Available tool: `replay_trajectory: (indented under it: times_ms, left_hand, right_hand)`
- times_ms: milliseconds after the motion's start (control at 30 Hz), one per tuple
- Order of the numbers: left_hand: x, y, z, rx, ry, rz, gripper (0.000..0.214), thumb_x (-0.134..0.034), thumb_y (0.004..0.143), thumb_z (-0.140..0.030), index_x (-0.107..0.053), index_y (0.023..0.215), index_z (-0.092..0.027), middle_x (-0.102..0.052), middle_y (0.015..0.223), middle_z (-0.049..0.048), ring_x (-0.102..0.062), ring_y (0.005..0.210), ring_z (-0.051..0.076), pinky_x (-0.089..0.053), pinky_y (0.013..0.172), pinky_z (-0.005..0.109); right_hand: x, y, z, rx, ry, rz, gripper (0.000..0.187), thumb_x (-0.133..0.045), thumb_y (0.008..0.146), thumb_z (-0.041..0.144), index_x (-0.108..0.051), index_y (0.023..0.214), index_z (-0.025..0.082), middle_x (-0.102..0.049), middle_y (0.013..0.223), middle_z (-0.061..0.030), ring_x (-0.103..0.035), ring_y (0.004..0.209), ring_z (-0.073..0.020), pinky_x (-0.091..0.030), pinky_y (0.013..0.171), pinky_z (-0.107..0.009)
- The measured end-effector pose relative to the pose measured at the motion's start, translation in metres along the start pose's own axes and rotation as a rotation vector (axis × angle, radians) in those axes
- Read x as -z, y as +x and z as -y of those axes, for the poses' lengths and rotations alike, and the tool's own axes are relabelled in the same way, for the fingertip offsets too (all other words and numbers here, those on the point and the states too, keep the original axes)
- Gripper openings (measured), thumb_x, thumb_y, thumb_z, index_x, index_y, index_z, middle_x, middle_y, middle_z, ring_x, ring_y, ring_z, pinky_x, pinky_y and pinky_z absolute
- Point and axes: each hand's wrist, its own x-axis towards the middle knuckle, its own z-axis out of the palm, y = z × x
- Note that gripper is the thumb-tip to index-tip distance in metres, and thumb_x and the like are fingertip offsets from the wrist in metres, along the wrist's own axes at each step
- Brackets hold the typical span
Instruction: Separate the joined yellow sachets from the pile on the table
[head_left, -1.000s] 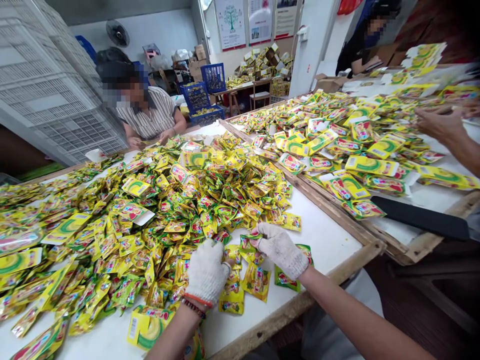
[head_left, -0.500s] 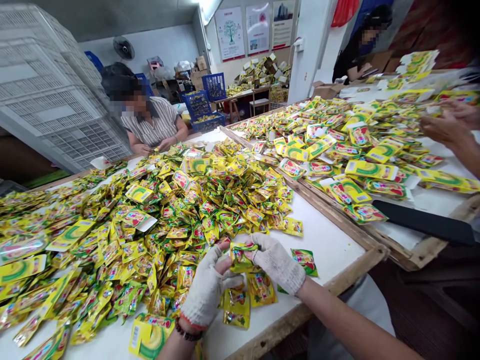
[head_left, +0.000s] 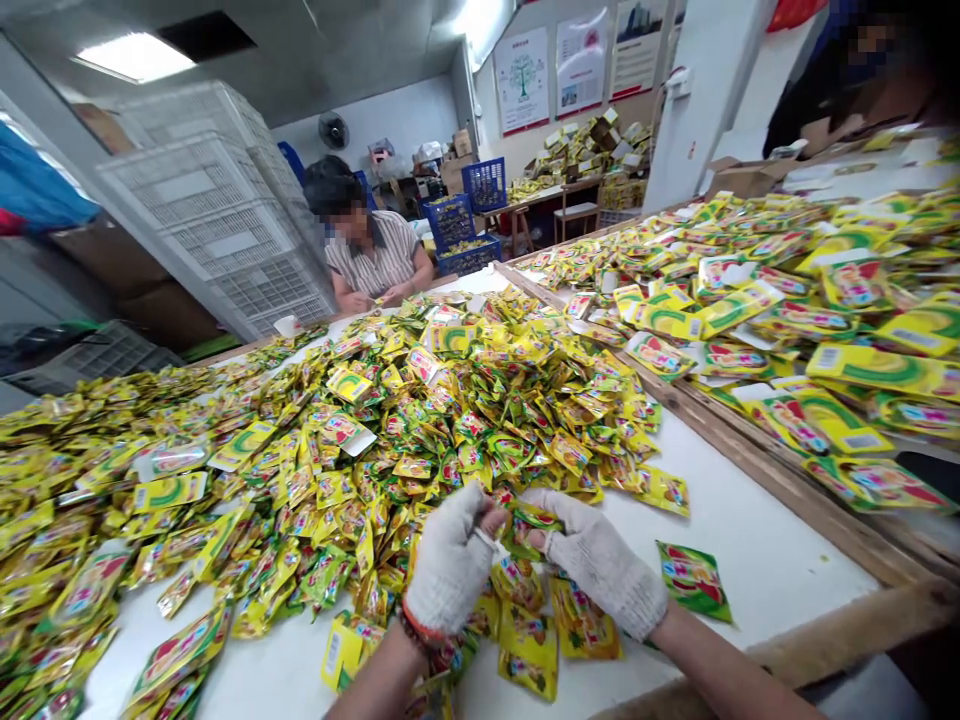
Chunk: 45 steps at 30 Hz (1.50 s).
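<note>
Both hands wear white knitted gloves with bare fingertips and are close together over the near edge of the heap. My right hand (head_left: 596, 565) is closed in a pinch on a small yellow-green foil packet (head_left: 529, 520). Beside that packet's left end, my left hand (head_left: 450, 560) is closed, thumb against fingers; what it pinches is hidden. Below the hands, yellow packets (head_left: 529, 645) lie on the white tabletop (head_left: 720, 480). A green packet (head_left: 694, 580) lies alone to the right of my right hand. The large heap of small packets (head_left: 480, 420) rises just beyond my fingers.
A wooden strip (head_left: 750, 470) divides the table; flat yellow cartons (head_left: 862, 370) are piled beyond it. Across the heap sits a person in a striped shirt (head_left: 382, 250). White crates (head_left: 217, 210) stand behind at left, blue crates (head_left: 469, 255) further back. Another person is at far right.
The view has swung left, so the scene sits further right. My hands have drawn slightly apart, and the packet now sits toward the right hand's fingers.
</note>
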Motion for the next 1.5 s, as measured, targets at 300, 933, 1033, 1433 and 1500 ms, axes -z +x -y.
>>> replay_trajectory:
  times_ms: [300,933,1033,1433,1500]
  left_hand:
    - [0.097,0.098,0.168,0.174,0.725,-0.121,0.046,-0.036,0.086,-0.019,-0.047,0.131,-0.018,-0.033,0.137,0.0190,-0.035,0.120,0.036,-0.031,0.094,0.048]
    - [0.000,-0.009,0.005,-0.094,0.489,0.158,0.053,-0.049,0.072,-0.016,-0.048,0.125,-0.018,-0.050,0.112,0.0087,-0.047,0.101,0.025,-0.038,0.087,0.038]
    - [0.001,-0.018,-0.008,-0.147,0.359,0.129,0.051,-0.051,0.067,-0.014,-0.052,0.118,-0.020,-0.048,0.113,0.0074,-0.045,0.104,0.023,-0.039,0.089,0.036]
    - [-0.041,-0.047,-0.007,-0.384,0.184,-0.042,0.069,-0.058,0.063,-0.010,-0.037,0.129,-0.019,-0.046,0.121,0.0086,-0.045,0.111,0.024,-0.045,0.095,0.042]
    - [-0.039,-0.046,-0.007,-0.350,0.179,-0.043,0.068,-0.061,0.066,-0.015,-0.037,0.130,-0.019,-0.046,0.121,0.0093,-0.046,0.110,0.024,-0.047,0.093,0.040]
  right_hand:
    - [0.035,0.014,0.073,0.208,0.541,-0.302,0.027,-0.071,0.073,0.034,-0.063,0.095,0.021,-0.063,0.091,-0.0016,-0.063,0.076,-0.0142,-0.054,0.065,-0.024]
    - [0.021,-0.028,-0.003,-0.119,0.178,-0.260,0.051,-0.057,0.081,0.043,-0.055,0.119,0.008,-0.058,0.116,-0.0121,-0.057,0.100,-0.0195,-0.049,0.087,-0.030]
    - [0.024,-0.025,0.003,0.018,0.035,-0.268,0.040,-0.055,0.083,0.042,-0.064,0.108,0.012,-0.062,0.107,-0.0089,-0.058,0.097,-0.0178,-0.047,0.088,-0.028]
    - [0.028,-0.029,0.011,0.076,-0.472,-0.140,0.015,-0.057,0.076,0.021,-0.064,0.087,0.014,-0.062,0.087,-0.0049,-0.055,0.083,-0.0167,-0.041,0.077,-0.027]
    - [0.029,-0.031,0.010,-0.010,-0.251,-0.108,0.026,-0.060,0.076,0.027,-0.062,0.100,0.016,-0.063,0.089,-0.0028,-0.056,0.079,-0.0136,-0.041,0.070,-0.023]
